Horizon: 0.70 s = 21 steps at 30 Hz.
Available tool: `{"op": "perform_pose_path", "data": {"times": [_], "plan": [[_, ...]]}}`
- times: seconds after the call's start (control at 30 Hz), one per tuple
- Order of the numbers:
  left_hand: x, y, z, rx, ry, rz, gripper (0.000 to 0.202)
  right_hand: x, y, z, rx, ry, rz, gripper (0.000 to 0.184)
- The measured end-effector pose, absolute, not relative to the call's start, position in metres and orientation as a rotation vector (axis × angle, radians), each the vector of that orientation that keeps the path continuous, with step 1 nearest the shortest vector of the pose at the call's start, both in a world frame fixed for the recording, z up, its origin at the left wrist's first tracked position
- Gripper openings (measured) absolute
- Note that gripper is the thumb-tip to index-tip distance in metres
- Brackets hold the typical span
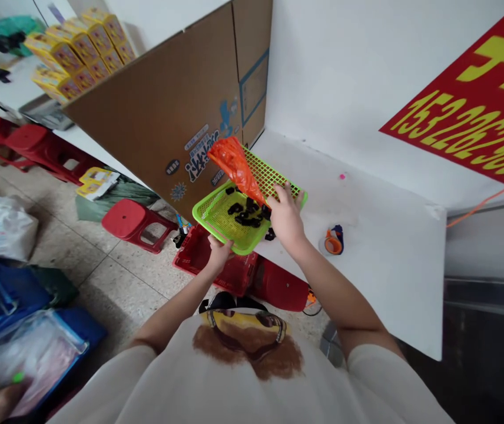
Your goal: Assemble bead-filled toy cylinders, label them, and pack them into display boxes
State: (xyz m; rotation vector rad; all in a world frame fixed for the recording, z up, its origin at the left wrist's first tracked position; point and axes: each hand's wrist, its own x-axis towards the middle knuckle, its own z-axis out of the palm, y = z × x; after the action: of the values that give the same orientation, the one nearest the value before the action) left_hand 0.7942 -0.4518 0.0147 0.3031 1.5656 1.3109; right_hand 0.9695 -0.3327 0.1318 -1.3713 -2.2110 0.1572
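Note:
A lime-green plastic basket (216, 218) overhangs the near left corner of a white table (388, 253). My left hand (218, 252) grips its near rim from below, fingers closed. My right hand (285, 217) holds the lower end of an orange-red plastic bag (234, 166), which slants up and to the left over the basket. Several small black parts (245, 213) lie on the basket floor beneath the bag's mouth.
A tape dispenser (334, 240) sits on the table right of the basket. A tall cardboard panel (163, 112) stands behind the basket. A red basket (208, 256) and red stools (131, 221) are on the floor below. A red sign with yellow digits (477, 112) hangs on the wall.

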Motion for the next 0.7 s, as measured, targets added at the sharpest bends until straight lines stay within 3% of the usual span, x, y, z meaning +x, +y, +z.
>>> {"op": "perform_pose_path", "data": {"times": [0.43, 0.7], "plan": [[0.789, -0.438, 0.014, 0.260, 1.580, 1.283, 0.063, 1.013, -0.314, 0.110, -1.427, -2.149, 0.135, 0.034], [0.785, -0.435, 0.023, 0.297, 1.550, 1.268, 0.055, 1.126, -0.310, 0.063, -1.828, -1.286, 0.165, 0.028]]}}
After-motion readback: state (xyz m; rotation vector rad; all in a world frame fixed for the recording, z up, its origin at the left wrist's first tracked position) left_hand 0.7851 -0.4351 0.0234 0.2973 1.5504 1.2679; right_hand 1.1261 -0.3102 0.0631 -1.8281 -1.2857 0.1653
